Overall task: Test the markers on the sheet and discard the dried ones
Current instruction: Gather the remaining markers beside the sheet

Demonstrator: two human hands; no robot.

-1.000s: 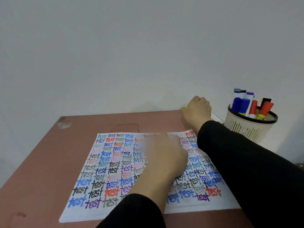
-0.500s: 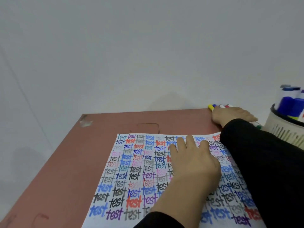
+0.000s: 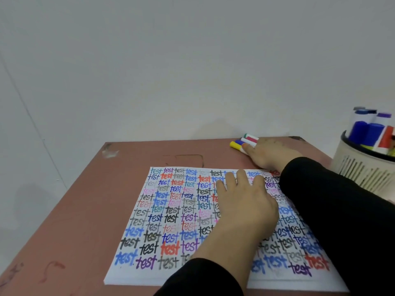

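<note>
Four loose markers [image 3: 243, 144] lie by the table's [image 3: 85, 210] far right corner, partly under the right hand [image 3: 270, 153], whose fingers lie fairly straight across them with no grip seen. Left hand [image 3: 245, 201] flat, fingers straight, pressing the sheet [image 3: 171, 210] mid-table. Step: choosing a marker. Next likely needs one pinched out and uncapped.

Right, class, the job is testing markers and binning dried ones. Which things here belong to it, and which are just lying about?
Job: test sheet; loose markers beyond it; basket of markers; left hand flat on the sheet; right hand resting on the loose markers.
Not part of it: table, with its scuffed far corner and a red smear.
</note>
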